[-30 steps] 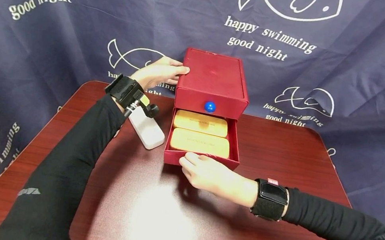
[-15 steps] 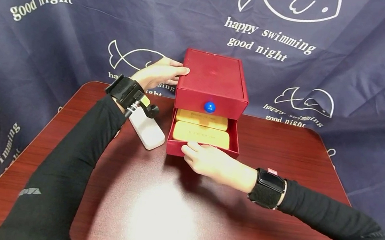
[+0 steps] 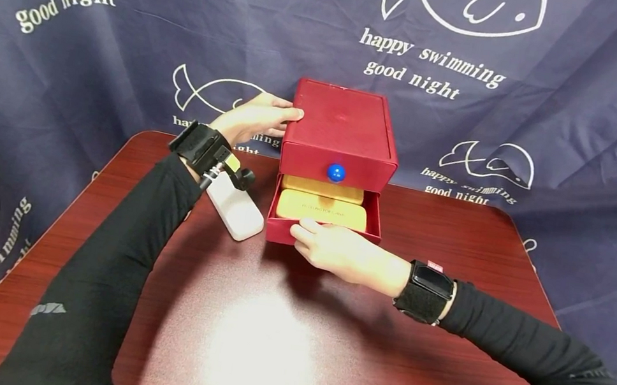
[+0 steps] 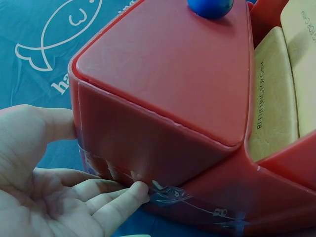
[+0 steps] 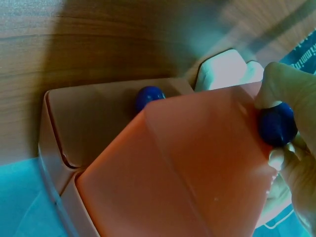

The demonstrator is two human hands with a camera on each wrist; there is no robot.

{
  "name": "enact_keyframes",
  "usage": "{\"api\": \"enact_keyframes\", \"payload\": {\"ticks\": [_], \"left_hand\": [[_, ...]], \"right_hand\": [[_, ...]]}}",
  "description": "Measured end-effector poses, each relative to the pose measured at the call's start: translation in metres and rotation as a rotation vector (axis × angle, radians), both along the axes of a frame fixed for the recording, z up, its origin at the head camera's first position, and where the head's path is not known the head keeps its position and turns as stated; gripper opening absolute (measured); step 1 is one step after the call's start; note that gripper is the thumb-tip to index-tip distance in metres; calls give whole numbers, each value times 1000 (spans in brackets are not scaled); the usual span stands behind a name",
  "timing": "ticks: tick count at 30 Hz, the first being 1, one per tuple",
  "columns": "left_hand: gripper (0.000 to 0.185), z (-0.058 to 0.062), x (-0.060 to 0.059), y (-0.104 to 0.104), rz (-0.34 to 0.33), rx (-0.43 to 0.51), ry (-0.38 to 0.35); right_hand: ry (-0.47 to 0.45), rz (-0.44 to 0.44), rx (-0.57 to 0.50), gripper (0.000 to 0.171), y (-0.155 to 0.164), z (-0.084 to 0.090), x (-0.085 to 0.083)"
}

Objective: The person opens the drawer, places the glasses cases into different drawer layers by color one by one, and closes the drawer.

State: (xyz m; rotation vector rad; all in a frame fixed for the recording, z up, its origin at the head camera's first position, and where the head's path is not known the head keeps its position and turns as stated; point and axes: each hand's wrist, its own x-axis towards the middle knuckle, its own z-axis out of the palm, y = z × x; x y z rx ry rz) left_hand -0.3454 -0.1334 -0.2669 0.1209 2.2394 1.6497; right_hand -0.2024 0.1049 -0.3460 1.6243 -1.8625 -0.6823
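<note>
A red two-drawer box (image 3: 340, 122) stands at the table's far middle. Its upper drawer is closed and carries a blue knob (image 3: 336, 171). The lower drawer (image 3: 279, 230) stands partly out with two yellow cases (image 3: 322, 209) inside. My right hand (image 3: 336, 250) is against the lower drawer's front. In the right wrist view its fingers (image 5: 286, 84) pinch that drawer's blue knob (image 5: 276, 123). My left hand (image 3: 254, 118) rests on the box's left side with straight fingers (image 4: 118, 197) and the thumb on the upper edge.
A white oblong block (image 3: 234, 209) lies on the dark red table (image 3: 267, 341) just left of the box, under my left wrist. A navy cloth (image 3: 103, 32) with fish prints hangs behind and around the table.
The lower drawer has slid inward, my right hand moving with it toward the box. Less of the rear yellow case shows. My left hand has stayed in place.
</note>
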Motion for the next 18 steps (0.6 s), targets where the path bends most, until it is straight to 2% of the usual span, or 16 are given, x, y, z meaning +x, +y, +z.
{"api": "enact_keyframes", "payload": {"ticks": [6,12,16,18], "left_hand": [[57,0,0,0,-2,-8,1],[57,0,1,0,1,4,-2],[57,0,1,0,-1,12,-4],[57,0,1,-1,3,13,-1]], "right_hand": [[-3,-10,-23,27,4,2,-5],[-76,-21,-73,22,6,-2,-21],[-24,-3,-50,25,6,-5,-27],[-30,-8,-51,23,4,-6,-31]]}}
